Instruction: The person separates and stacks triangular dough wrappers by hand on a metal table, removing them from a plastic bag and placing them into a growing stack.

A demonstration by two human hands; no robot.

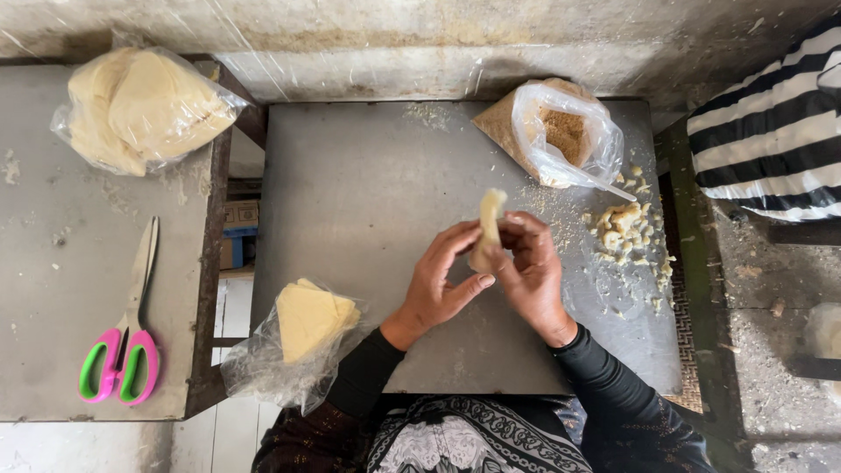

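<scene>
Both hands, left (435, 285) and right (529, 271), are gripping the folded wrapper (487, 229) above the surface (368, 193) centre, filling bag (561, 131) at one o'clock; pinching evenly probably seals best.

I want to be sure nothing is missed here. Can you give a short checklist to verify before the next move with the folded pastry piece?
1. Pastry piece held by both hands: ok, left hand and right hand pinch it above the metal table.
2. Fold sealed: cannot tell, fingers cover the lower part.
3. Filling bag open and close: ok.
4. Stack of wrappers close: ok, beside the left wrist.
5. Work area clean: not ok, crumbs lie beside the right hand.
</scene>
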